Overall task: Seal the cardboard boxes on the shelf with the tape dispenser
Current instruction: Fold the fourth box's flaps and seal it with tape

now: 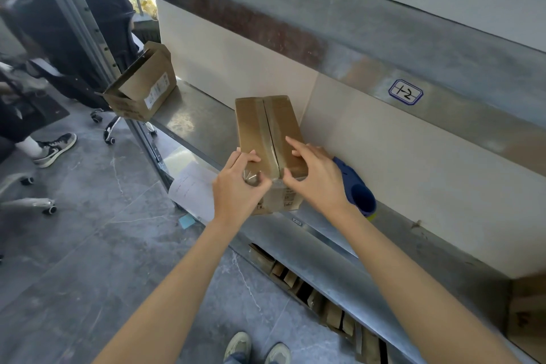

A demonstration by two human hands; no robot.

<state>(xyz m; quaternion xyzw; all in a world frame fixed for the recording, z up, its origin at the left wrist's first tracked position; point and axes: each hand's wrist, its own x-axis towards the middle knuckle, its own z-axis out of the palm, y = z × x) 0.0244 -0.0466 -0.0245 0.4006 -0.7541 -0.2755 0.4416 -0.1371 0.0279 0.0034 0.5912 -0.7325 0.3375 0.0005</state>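
Note:
A closed cardboard box point(267, 124) stands on the metal shelf point(201, 118), with clear tape running along its top seam. My left hand point(240, 183) pinches the loose end of the tape at the box's near top edge. My right hand point(313, 174) lies on the near right part of the box top with fingers spread, thumb at the tape. The blue tape dispenser point(356, 186) lies on the shelf just right of the box, partly hidden behind my right hand. A second cardboard box point(144, 83), open and tilted, sits at the shelf's far left end.
A white wall panel point(384, 156) backs the shelf. An upper shelf beam carries a label point(405, 92). Paper sheets point(192, 189) hang at the shelf's front edge. Folded cardboard point(319, 301) lies on the lower level. A seated person and office chairs point(38, 204) are at the left.

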